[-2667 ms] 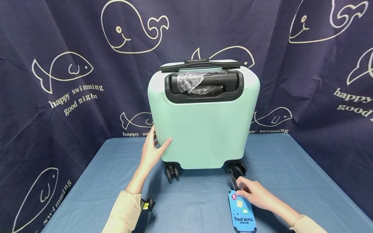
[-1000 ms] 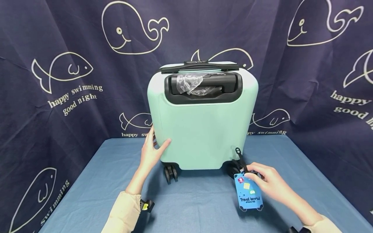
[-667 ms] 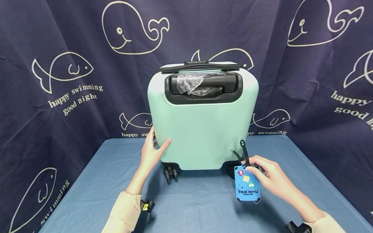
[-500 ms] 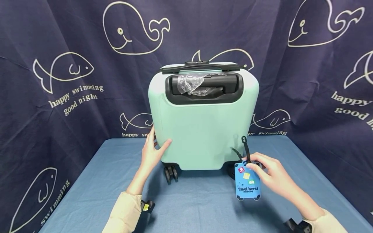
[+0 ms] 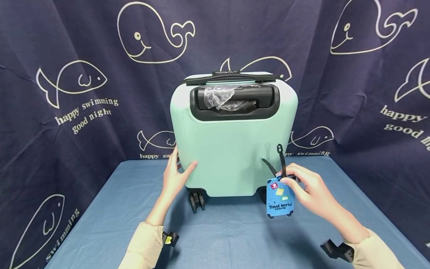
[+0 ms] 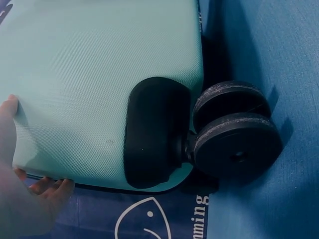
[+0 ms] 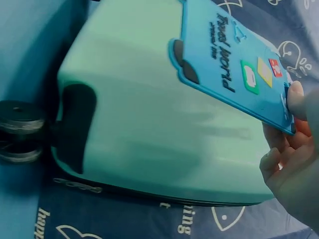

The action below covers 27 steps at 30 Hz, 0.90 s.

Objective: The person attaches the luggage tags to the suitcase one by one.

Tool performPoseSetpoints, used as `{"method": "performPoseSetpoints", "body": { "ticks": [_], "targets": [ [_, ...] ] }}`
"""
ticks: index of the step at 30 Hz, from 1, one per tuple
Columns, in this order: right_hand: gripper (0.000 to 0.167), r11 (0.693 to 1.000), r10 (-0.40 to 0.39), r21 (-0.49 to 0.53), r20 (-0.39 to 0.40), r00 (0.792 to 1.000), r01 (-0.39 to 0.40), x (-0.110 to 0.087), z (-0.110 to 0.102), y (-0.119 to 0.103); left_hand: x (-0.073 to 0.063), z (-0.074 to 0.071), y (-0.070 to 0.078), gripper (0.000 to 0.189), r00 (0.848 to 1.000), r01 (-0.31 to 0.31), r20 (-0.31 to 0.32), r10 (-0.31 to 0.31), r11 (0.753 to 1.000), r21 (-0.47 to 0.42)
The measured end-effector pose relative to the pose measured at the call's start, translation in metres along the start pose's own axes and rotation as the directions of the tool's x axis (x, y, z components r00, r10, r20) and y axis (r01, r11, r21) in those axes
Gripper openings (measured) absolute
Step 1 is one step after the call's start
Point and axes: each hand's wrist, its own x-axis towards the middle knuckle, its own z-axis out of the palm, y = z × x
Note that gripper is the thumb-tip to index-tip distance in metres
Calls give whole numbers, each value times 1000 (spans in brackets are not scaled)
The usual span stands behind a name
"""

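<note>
A mint-green suitcase [image 5: 231,157] stands upright on its wheels, with a black top handle and a recessed black pull handle. My left hand [image 5: 173,175] holds its lower left side, thumb on the face toward me and fingers round the edge; the left wrist view shows those fingertips [image 6: 52,186] on the far edge. Before the suitcase's lower right, my right hand [image 5: 310,188] pinches a blue luggage tag [image 5: 280,203] at its top between thumb and fingers. The tag reads "Travel World" and hangs above the table. Its black strap [image 5: 281,158] sticks up, with the two ends apart.
Blue cloth covers the table [image 5: 215,239]. A dark blue curtain [image 5: 215,33] with whale and fish drawings hangs behind and at both sides. Crumpled clear plastic [image 5: 218,96] wraps part of the pull handle. Black caster wheels [image 5: 196,201] stick out below the suitcase.
My right hand has lifted the luggage tag up from low near the table, and lately slightly leftward, so it overlaps the suitcase's lower right. My left hand and the suitcase have stayed put.
</note>
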Motion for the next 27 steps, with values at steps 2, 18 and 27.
{"method": "performPoseSetpoints", "body": {
  "ticks": [2,18,27],
  "targets": [
    [33,1000,2,4,7,1000,-2,4,-2,-2,0,0,0,83,1000,-1,0,1,1000,0],
    [8,992,-108,50,-104,989,114,39,-17,-1,0,2,0,81,1000,-3,-7,3,1000,3],
    [27,989,-140,37,-130,982,146,58,-27,-5,-1,2,-2,81,1000,11,-3,-11,1000,-5]
  ]
}}
